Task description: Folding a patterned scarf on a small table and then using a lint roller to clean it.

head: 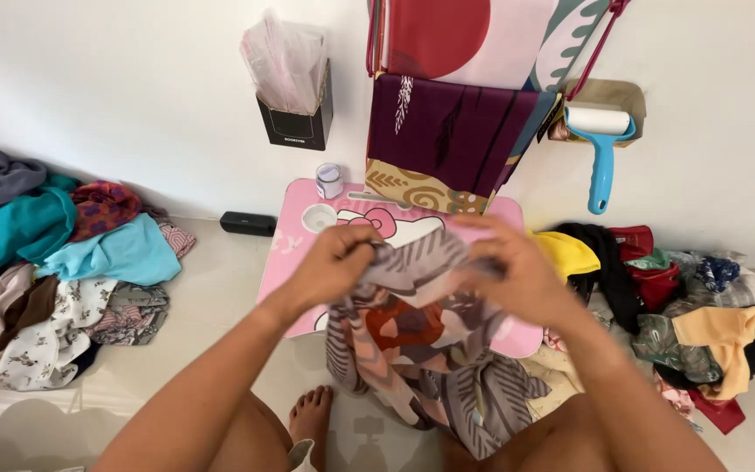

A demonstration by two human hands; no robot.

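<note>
I hold a patterned scarf (412,341), grey-striped with orange and pink patches, up in front of me over a small pink table (294,232). My left hand (338,262) grips its upper left edge. At the upper right edge my right hand (517,271) pinches the cloth. The rest of the scarf hangs down between my knees toward the floor. A bare foot (312,415) shows below it.
Piles of cloth lie on the floor at left (63,262) and right (692,306). A small cup (329,181) and a white lid (318,218) sit on the table. Against the wall are folded fabrics (447,131), a black box of plastic bags (294,96) and a blue lint roller (602,149).
</note>
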